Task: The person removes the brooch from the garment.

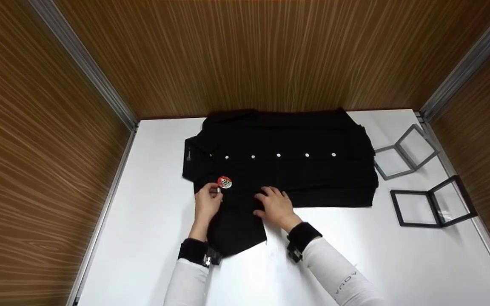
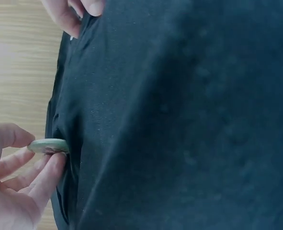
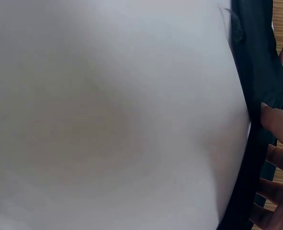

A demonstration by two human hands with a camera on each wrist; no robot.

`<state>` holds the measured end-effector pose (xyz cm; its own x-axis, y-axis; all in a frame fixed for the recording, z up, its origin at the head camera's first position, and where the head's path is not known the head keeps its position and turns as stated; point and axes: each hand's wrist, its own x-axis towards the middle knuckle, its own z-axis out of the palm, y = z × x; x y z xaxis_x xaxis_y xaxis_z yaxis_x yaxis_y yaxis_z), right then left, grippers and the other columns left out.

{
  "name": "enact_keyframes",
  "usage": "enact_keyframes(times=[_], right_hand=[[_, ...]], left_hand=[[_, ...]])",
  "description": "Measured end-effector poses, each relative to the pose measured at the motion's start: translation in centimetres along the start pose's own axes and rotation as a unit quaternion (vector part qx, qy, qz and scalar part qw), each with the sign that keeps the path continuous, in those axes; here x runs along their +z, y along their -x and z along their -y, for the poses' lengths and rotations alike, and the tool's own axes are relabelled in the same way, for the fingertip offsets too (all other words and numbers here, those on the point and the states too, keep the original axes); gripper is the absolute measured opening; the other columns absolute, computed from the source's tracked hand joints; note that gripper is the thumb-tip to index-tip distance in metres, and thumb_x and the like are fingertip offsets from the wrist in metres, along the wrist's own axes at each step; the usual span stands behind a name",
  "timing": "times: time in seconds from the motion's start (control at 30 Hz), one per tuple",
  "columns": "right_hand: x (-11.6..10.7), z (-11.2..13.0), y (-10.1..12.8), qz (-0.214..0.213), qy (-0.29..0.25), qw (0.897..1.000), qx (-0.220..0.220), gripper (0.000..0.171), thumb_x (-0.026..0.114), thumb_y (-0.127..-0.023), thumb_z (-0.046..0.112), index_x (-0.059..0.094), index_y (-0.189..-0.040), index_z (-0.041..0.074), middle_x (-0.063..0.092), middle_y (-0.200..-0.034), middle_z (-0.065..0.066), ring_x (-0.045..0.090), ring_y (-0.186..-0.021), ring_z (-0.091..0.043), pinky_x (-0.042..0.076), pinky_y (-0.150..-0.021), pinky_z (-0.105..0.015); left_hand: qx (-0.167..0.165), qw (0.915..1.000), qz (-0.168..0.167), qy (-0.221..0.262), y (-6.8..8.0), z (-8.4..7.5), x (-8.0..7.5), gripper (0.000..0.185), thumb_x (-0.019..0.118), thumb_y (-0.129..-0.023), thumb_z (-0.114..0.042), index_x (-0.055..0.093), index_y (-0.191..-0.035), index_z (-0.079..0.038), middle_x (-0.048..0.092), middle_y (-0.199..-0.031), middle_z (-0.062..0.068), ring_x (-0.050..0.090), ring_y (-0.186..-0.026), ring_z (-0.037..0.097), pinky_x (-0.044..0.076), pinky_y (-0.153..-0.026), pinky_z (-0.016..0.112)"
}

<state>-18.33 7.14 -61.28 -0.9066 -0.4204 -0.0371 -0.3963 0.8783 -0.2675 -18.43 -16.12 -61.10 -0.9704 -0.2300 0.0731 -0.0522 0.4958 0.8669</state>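
A black button-up shirt [image 1: 304, 174] lies spread on the white table, collar to the left, with a row of white buttons. My left hand [image 1: 209, 202] pinches a round red badge [image 1: 224, 182] by its edge, over the shirt's chest just below the collar. In the left wrist view the badge [image 2: 49, 146] stands edge-on between thumb and fingers, against the dark cloth. My right hand [image 1: 277, 206] rests on the shirt where the short sleeve [image 1: 238, 231] meets the body, its fingers spread. In the right wrist view its thumb [image 3: 275, 120] presses the cloth near an edge.
Two hinged double frames stand open at the table's right side, one grey [image 1: 406, 157] and one black [image 1: 434, 204]. Wood-grain panels [image 1: 270, 55] close in the white table [image 1: 151, 178] at the back and both sides.
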Motion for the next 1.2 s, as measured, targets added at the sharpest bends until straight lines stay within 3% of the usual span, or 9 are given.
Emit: enact_keyframes(times=[0.27, 0.47, 0.6, 0.8, 0.9, 1.03, 1.2], right_hand=[[0.1, -0.1, 0.0, 0.005, -0.004, 1.0, 0.0, 0.052, 0.072, -0.086, 0.047, 0.063, -0.13, 0.02, 0.047, -0.145, -0.009, 0.04, -0.135, -0.032, 0.035, -0.104, -0.061], [0.1, -0.1, 0.0, -0.002, -0.004, 1.0, -0.006, 0.052, 0.072, -0.086, 0.047, 0.063, -0.129, 0.02, 0.048, -0.144, -0.009, 0.041, -0.134, -0.033, 0.035, -0.103, -0.061], [0.1, -0.1, 0.1, 0.002, -0.005, 1.0, -0.004, 0.052, 0.072, -0.086, 0.047, 0.063, -0.13, 0.02, 0.047, -0.145, -0.009, 0.041, -0.134, -0.032, 0.034, -0.104, -0.061], [0.2, -0.2, 0.2, -0.008, -0.005, 1.0, -0.008, 0.052, 0.072, -0.086, 0.047, 0.063, -0.129, 0.019, 0.048, -0.144, -0.009, 0.041, -0.133, -0.032, 0.035, -0.103, -0.061], [0.3, -0.3, 0.2, -0.017, -0.005, 1.0, -0.014, 0.052, 0.073, -0.085, 0.047, 0.064, -0.128, 0.018, 0.049, -0.143, -0.01, 0.043, -0.132, -0.033, 0.036, -0.102, -0.061], [0.1, -0.2, 0.3, -0.017, -0.01, 1.0, -0.015, 0.052, 0.073, -0.085, 0.045, 0.064, -0.128, 0.017, 0.049, -0.143, -0.011, 0.042, -0.132, -0.034, 0.035, -0.103, -0.062], [0.0, 0.4, 0.3, -0.024, 0.0, 0.999, -0.03, 0.047, 0.073, -0.087, 0.038, 0.064, -0.126, 0.013, 0.048, -0.142, -0.015, 0.04, -0.134, -0.036, 0.027, -0.108, -0.062]], left_hand=[[-0.083, 0.9962, -0.01, 0.025, 0.2, 0.8, -0.2, 0.03, 0.066, -0.082, 0.0, 0.068, -0.111, 0.005, 0.066, -0.09, 0.012, 0.064, -0.081, 0.022, 0.052, -0.071, 0.032], [-0.09, 0.9953, -0.03, 0.018, 0.3, 1.3, -0.2, 0.019, 0.067, -0.081, -0.001, 0.071, -0.1, 0.003, 0.067, -0.083, 0.009, 0.062, -0.075, 0.019, 0.051, -0.066, 0.028], [-0.093, 0.9939, -0.042, 0.042, 0.4, 1.5, -0.4, 0.011, 0.068, -0.08, 0.001, 0.07, -0.091, 0.004, 0.068, -0.078, 0.011, 0.065, -0.065, 0.018, 0.055, -0.06, 0.026], [-0.105, 0.991, -0.025, 0.078, 0.7, 1.7, -0.4, 0.027, 0.064, -0.078, 0.005, 0.067, -0.104, 0.012, 0.066, -0.077, 0.011, 0.063, -0.055, 0.014, 0.055, -0.053, 0.024], [-0.111, 0.9895, -0.021, 0.09, 0.9, 1.7, -0.3, 0.025, 0.063, -0.078, 0.007, 0.067, -0.103, 0.012, 0.065, -0.076, 0.01, 0.062, -0.055, 0.013, 0.055, -0.052, 0.024], [-0.125, 0.9838, -0.02, 0.126, 1.1, 1.7, -0.1, 0.021, 0.062, -0.079, 0.009, 0.065, -0.1, 0.012, 0.065, -0.076, 0.011, 0.063, -0.057, 0.015, 0.056, -0.053, 0.025], [-0.147, 0.9705, -0.016, 0.191, 1.3, 1.8, 0.0, 0.023, 0.06, -0.081, 0.011, 0.061, -0.104, 0.013, 0.066, -0.079, 0.016, 0.065, -0.064, 0.019, 0.057, -0.059, 0.028]])
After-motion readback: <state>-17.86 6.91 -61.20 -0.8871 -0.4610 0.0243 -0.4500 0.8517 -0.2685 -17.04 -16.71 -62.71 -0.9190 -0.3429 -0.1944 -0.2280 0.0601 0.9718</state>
